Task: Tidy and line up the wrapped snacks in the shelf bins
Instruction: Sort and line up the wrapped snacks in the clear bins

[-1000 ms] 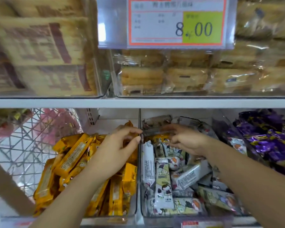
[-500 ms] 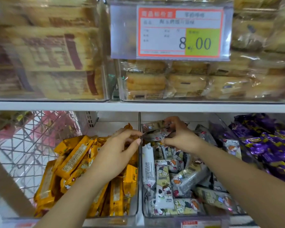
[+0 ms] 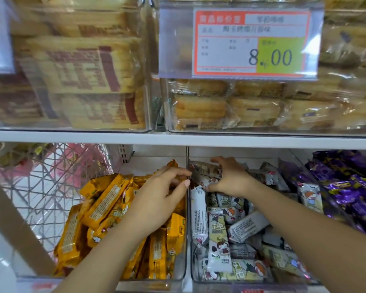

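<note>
Gripping at the back: your right hand [image 3: 232,178] has fingers curled over and thumb under a grey-white bar [image 3: 203,169], clamped on it at the 12 o'clock end of the middle bin [image 3: 251,281]. Set that bar long axis front-to-back, flush to the divider [image 3: 187,157] at 9 o'clock of your hand, then work row by row toward 6 o'clock. One white bar [image 3: 199,214] lies along that wall; use it as your datum. Wrappers look slick, so I'd pinch the body, not the sealed ends. The heap [image 3: 241,227] toward 6 o'clock lies crossed at all angles; my call is this bin is well short of done. Left hand [image 3: 163,197] sits at 9 o'clock of the right, over the yellow bars [image 3: 106,199] in the left bin [image 3: 173,276], fingertips at the divider, fingers bent; can't tell if it holds anything. Use it to brace the divider. Risk: bars spilling toward the purple packs [image 3: 351,193] at 3 o'clock.
</note>
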A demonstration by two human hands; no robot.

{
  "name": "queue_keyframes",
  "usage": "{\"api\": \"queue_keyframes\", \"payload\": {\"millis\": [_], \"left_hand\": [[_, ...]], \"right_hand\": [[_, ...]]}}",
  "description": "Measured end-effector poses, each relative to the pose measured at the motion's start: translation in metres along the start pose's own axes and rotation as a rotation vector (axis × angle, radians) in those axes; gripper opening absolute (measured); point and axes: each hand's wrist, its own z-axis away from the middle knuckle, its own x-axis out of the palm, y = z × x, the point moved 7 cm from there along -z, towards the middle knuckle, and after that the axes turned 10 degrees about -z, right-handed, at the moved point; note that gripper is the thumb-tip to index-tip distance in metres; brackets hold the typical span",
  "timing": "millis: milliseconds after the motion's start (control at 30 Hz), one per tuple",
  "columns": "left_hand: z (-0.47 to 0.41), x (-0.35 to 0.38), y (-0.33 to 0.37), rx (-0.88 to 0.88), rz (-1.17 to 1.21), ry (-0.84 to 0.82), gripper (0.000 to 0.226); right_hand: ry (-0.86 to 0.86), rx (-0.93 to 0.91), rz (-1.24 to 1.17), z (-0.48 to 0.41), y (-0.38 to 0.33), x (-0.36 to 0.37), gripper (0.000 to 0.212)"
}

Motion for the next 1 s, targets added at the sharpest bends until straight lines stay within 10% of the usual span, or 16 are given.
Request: {"api": "queue_keyframes", "payload": {"millis": [233,400,733,1000], "left_hand": [[0.001,0.000,0.000,-0.005,-0.004,0.009,0.024],[0.000,0.000,0.000,-0.008,0.002,0.013,0.023],[0.003,-0.003,0.007,-0.007,-0.017,0.036,0.017],[0.011,-0.011,0.017,0.012,-0.052,0.054,0.016]], "right_hand": [[0.063,0.037,-0.554,-0.001,0.005,-0.001,0.056],[0.052,0.008,-0.531,0.005,-0.001,-0.007,0.033],[0.644,-0.320,0.011,0.092,-0.003,-0.089,0.032],[0.455,0.017,0.627,0.114,0.009,-0.088,0.038]]}}
